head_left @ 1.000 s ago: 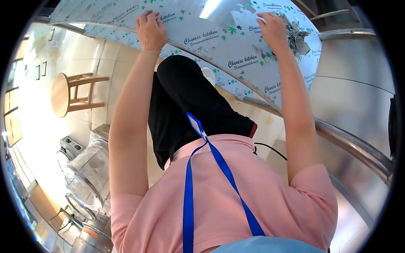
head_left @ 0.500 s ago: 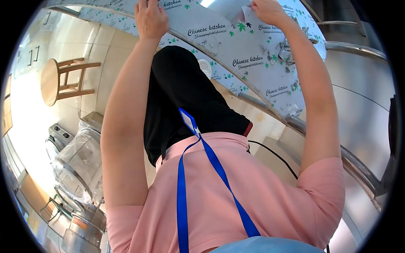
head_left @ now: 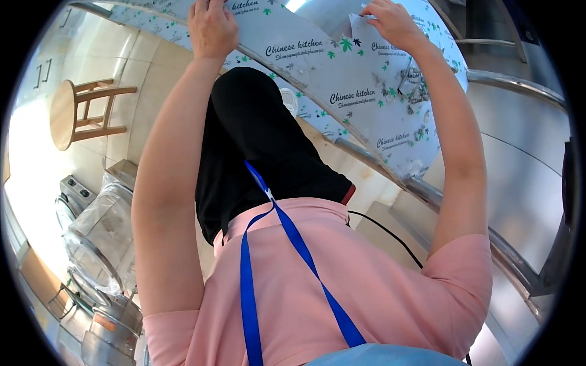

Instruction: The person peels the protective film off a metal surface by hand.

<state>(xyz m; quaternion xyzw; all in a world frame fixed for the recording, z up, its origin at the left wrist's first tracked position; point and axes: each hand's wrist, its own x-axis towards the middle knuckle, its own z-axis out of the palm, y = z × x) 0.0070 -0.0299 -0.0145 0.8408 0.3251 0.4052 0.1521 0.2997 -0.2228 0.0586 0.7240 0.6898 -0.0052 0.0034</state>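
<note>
A metal surface, bare at a shiny patch (head_left: 323, 15), is covered elsewhere by white printed protective film (head_left: 293, 61) with green leaves. My left hand (head_left: 212, 29) rests at the film's upper left, fingers slightly bent and apart, their tips partly cut off by the frame's top; nothing shows in it. Farther right, my right hand (head_left: 394, 25) pinches a raised torn edge of the film beside the bare patch. Crumpled film scraps (head_left: 414, 85) lie on the surface, close to my right forearm.
A round wooden stool (head_left: 64, 114) stands on the floor at left. Below it is plastic-wrapped equipment (head_left: 101, 235) beside metal containers (head_left: 113, 332). A metal rail (head_left: 513, 262) runs along the right, with a black cable (head_left: 390, 235) near my waist.
My right hand has moved left and up from over the film and closed on its torn edge. My left hand has shifted slightly up. The view has shifted, too.
</note>
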